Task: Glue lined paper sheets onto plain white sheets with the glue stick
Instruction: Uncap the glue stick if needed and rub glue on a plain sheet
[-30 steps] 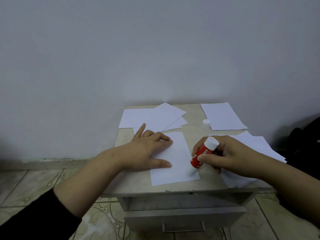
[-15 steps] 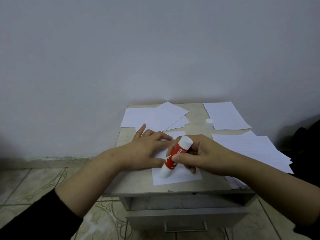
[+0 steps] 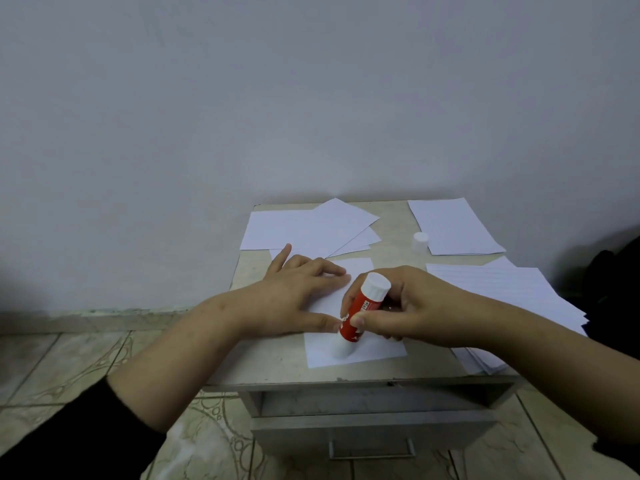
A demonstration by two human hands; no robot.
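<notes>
right hand (image 3: 412, 306) clamped on red-and-white plastic glue stick (image 3: 360, 315), lower centre frame, tip on plain white paper sheet (image 3: 374, 351) | left hand (image 3: 294, 292) flat, splayed, pinning sheet | paper light, floppy, likely slides; stick rigid, grip mid-barrel

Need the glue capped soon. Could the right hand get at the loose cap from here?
Probably yes, once it frees up: the cap stands alone on bare table, but the right hand holds the glue stick.
</notes>
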